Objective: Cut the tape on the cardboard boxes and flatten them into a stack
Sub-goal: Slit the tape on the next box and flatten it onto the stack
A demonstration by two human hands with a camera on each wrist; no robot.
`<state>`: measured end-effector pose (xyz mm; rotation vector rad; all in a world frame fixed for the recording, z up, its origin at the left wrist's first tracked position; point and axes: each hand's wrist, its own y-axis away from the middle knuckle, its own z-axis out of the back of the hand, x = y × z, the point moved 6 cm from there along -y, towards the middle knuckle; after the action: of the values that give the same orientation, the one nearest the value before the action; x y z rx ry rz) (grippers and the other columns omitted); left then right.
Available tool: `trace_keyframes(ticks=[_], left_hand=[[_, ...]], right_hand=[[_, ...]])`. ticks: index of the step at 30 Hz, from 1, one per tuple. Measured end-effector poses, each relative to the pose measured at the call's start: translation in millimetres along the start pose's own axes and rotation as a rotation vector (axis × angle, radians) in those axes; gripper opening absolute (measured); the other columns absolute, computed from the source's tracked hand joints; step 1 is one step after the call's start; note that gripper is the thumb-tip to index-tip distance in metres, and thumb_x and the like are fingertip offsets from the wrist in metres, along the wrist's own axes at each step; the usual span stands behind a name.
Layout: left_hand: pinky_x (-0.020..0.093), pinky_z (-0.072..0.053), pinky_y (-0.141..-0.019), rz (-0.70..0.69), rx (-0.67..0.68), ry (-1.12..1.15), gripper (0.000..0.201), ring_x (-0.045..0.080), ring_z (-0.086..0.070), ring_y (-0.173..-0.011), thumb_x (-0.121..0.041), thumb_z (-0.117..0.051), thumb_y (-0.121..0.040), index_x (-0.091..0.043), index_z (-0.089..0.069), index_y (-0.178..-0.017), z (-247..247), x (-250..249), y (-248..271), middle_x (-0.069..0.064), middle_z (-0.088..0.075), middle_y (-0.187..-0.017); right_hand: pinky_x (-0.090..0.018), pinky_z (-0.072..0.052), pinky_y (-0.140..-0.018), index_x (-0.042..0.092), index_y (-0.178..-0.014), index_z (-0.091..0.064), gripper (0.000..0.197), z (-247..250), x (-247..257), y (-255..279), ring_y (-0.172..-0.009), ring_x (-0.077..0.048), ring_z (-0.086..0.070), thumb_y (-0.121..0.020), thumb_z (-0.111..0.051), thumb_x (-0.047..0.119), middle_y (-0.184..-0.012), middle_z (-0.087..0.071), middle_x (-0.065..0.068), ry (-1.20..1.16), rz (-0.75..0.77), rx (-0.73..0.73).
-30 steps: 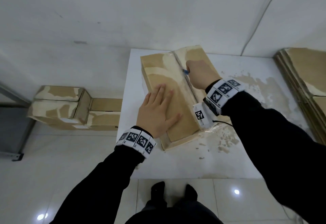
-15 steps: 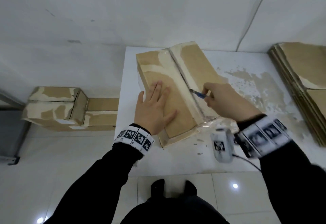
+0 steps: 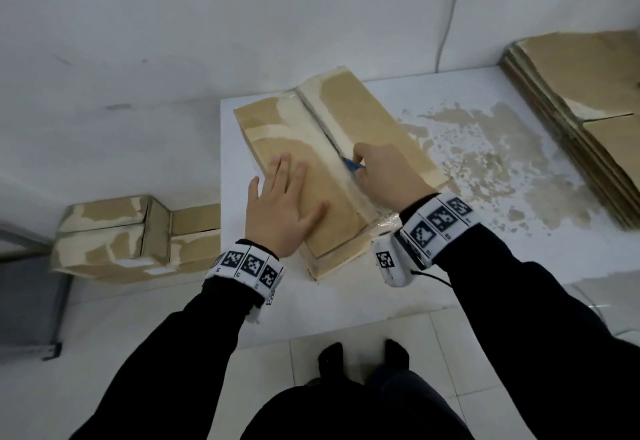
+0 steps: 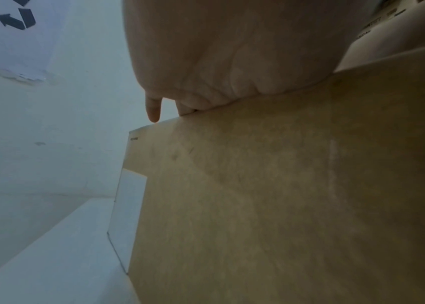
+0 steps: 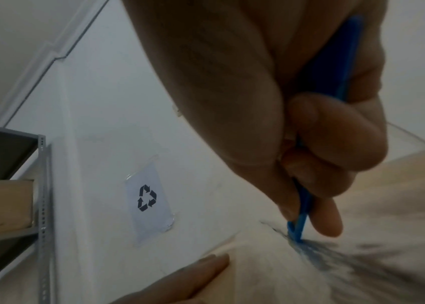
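Both hands matter: left hand (image 3: 282, 213) flat, pinning the box (image 3: 332, 169), right hand (image 3: 388, 176) pinching the blue cutter (image 5: 300, 223) (tip in the seam), best drawn steadily along the tape (image 3: 323, 128)

left hand (image 3: 284, 209) lies flat on the cardboard box (image 3: 332, 162); right hand (image 3: 388, 176) grips a blue cutter (image 3: 353, 164) at its seam.

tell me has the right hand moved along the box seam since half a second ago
Cannot tell. The right hand grips the blue cutter at about the same spot on the seam of the box; the head camera shifted too.
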<state>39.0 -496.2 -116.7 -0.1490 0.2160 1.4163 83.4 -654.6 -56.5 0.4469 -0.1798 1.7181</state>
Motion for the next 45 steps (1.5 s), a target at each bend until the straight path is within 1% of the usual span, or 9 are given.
trace_keyframes(ticks=[3, 7, 11, 15, 17, 22, 29, 35, 45], left_hand=[[0.047, -0.011, -0.115, 0.011, -0.01, -0.021, 0.088, 0.012, 0.005, -0.147, -0.075, -0.004, -0.078, -0.028, -0.008, -0.153, 1.2, 0.2, 0.2, -0.002, 0.002, -0.161], [0.05, -0.012, -0.114, 0.016, -0.013, -0.029, 0.081, 0.011, 0.004, -0.147, -0.072, -0.014, -0.085, -0.027, -0.009, -0.152, 2.9, -1.9, 0.9, -0.002, 0.001, -0.161], [0.054, -0.011, -0.111, 0.027, 0.039, -0.098, 0.073, 0.016, 0.001, -0.147, -0.065, -0.025, -0.091, -0.026, -0.012, -0.152, 6.6, -3.0, 0.0, 0.002, -0.003, -0.16], [0.045, -0.021, -0.102, -0.349, 0.064, -0.131, 0.068, 0.03, -0.034, -0.131, -0.057, -0.025, -0.08, -0.024, -0.042, -0.137, 25.0, -39.4, -10.0, 0.011, -0.039, -0.142], [0.038, -0.024, -0.103, -0.54, 0.23, -0.166, 0.073, 0.025, -0.036, -0.127, -0.063, -0.03, -0.077, -0.022, -0.044, -0.136, 28.7, -61.3, -19.2, 0.006, -0.041, -0.139], [0.033, -0.031, -0.102, -0.638, 0.531, -0.479, 0.098, 0.018, -0.033, -0.121, -0.079, -0.059, -0.064, -0.027, -0.032, -0.142, 36.5, -78.5, -49.2, -0.001, -0.034, -0.133], [0.034, -0.039, -0.084, -0.637, 0.559, -0.481, 0.092, 0.018, -0.034, -0.103, -0.065, -0.084, -0.042, -0.019, -0.043, -0.11, 34.5, -102.8, -59.1, 0.003, -0.038, -0.115], [0.032, -0.038, -0.079, -0.612, 0.527, -0.365, 0.094, 0.018, -0.039, -0.097, -0.058, -0.087, -0.042, -0.013, -0.045, -0.114, 40.0, -100.8, -54.2, 0.003, -0.043, -0.109], [0.03, -0.035, -0.076, -0.54, 0.485, -0.276, 0.095, 0.012, -0.032, -0.1, -0.054, -0.088, -0.044, -0.014, -0.042, -0.117, 48.8, -99.0, -51.9, -0.001, -0.039, -0.112]], right_hand=[[-0.035, -0.041, -0.065, -0.001, -0.101, -0.059, 0.019, 6.5, 5.7, 12.3, -0.081, -0.031, -0.055, -0.095, -0.043, 0.007, -0.091, -0.06, -0.018, 0.065, 0.03, 0.037], [-0.03, -0.033, -0.048, 0.003, -0.095, -0.055, 0.011, 4.9, -26.8, 78.1, -0.06, -0.024, -0.048, -0.096, -0.046, 0.007, -0.073, -0.054, -0.011, -0.008, -0.02, 0.068], [-0.041, -0.046, -0.054, 0.01, -0.098, -0.056, 0.007, -0.9, -51.2, 128.3, -0.059, -0.029, -0.054, -0.096, -0.05, 0.01, -0.072, -0.061, -0.015, -0.169, -0.03, -0.033], [-0.039, -0.044, -0.053, 0.011, -0.101, -0.057, 0.009, -8.4, -58.0, 133.1, -0.06, -0.03, -0.055, -0.096, -0.05, 0.013, -0.073, -0.061, -0.016, -0.292, -0.047, -0.113], [-0.038, -0.045, -0.054, 0.015, -0.101, -0.058, 0.009, -12.2, -64.7, 134.3, -0.059, -0.026, -0.055, -0.096, -0.05, 0.015, -0.075, -0.062, -0.013, -0.374, -0.087, -0.117], [-0.017, -0.039, -0.038, 0.017, -0.101, -0.059, 0.009, -17.2, -78.9, 131.3, -0.04, -0.006, -0.046, -0.097, -0.05, 0.018, -0.078, -0.065, -0.004, -0.595, -0.193, -0.047], [-0.013, -0.036, -0.045, 0.017, -0.098, -0.059, 0.008, -18.6, -78.7, 126.1, -0.048, 0.003, -0.051, -0.096, -0.051, 0.017, -0.074, -0.064, 0.0, -0.526, -0.158, -0.09], [-0.02, -0.032, -0.037, 0.01, -0.101, -0.057, 0.01, -24.2, -78.5, 120.6, -0.045, -0.015, -0.04, -0.097, -0.05, 0.017, -0.073, -0.064, -0.005, -0.899, -0.268, 0.045], [-0.021, -0.033, -0.038, 0.017, -0.097, -0.06, 0.007, -31.4, -67.0, 151.7, -0.04, -0.006, -0.041, -0.096, -0.053, 0.019, -0.074, -0.068, -0.002, -0.836, -0.199, 0.201]])
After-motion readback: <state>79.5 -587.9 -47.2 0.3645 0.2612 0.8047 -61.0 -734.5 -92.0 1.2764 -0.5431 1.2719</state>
